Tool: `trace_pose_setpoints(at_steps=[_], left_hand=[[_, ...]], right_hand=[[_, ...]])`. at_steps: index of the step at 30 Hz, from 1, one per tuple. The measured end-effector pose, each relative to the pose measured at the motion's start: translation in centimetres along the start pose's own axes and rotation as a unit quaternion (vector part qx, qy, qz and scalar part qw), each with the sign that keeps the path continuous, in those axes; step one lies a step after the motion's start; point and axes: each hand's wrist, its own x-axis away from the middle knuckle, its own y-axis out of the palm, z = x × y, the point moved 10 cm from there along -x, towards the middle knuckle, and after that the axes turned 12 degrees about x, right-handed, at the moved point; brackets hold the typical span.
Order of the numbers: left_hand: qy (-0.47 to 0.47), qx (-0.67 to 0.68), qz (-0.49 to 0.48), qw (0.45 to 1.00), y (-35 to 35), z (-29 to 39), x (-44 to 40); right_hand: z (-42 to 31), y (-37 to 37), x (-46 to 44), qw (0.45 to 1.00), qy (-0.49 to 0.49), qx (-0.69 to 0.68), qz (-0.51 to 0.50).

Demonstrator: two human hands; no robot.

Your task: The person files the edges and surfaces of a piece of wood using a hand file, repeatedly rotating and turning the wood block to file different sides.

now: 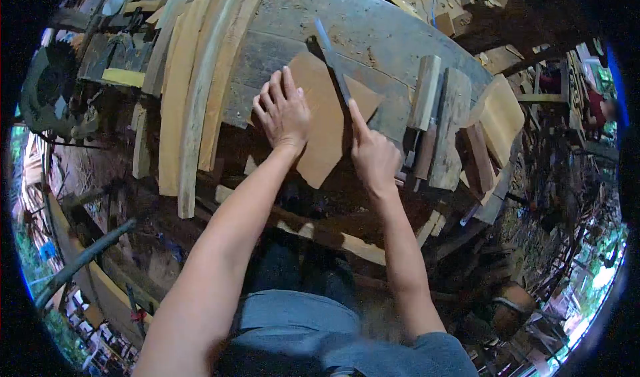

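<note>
A brown, stiff-looking sheet [325, 125] with angular edges lies on the worn workbench [373, 17], its near corner hanging over the front edge. My left hand [283, 110] rests flat on the left part of this sheet, fingers spread. In my right hand [375, 154] is a long, narrow metal blade [335, 67], gripped near its close end with the index finger stretched along it. It slants up and left across the sheet, and its bright tip reaches past the far edge. Its handle is hidden by my palm, so I cannot tell whether it is a knife or a file.
Long wooden strips [207, 77] lie side by side at the left. Right of the sheet are short wooden blocks [452, 130] and a curved pale board [499, 117]. A toothed round blade [57, 87] stands at far left. Wood shavings [353, 50] litter the bench.
</note>
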Motion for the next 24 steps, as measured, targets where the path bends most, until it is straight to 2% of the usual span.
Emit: trace_pose_setpoints(at_steps=[4,8,12,15,20,22,24], left_hand=[[0.007,-0.007,0.008,1.000,-0.1,0.1,0.0],[0.007,-0.026,0.003,1.000,0.1,0.0,0.0],[0.019,-0.041,0.007,0.999,0.4,0.3,0.0],[0.015,-0.049,0.016,0.999,0.1,0.1,0.1],[0.017,-0.043,0.013,0.999,0.1,0.0,-0.1],[0.031,-0.043,0.012,0.999,0.1,0.3,0.3],[0.028,-0.037,0.016,0.999,0.0,0.3,0.0]], right_hand=[[0.0,-0.5,-0.1,0.999,0.019,-0.008,0.033],[0.0,0.6,5.7,0.998,-0.005,-0.039,-0.046],[1.3,0.6,1.2,1.000,-0.002,-0.024,0.006],[1.2,0.3,0.1,0.997,0.040,-0.050,0.031],[1.2,1.6,5.8,0.996,0.029,-0.070,-0.052],[1.8,1.0,4.3,0.996,0.018,-0.086,-0.004],[2.4,1.5,0.9,0.998,0.034,-0.060,-0.012]])
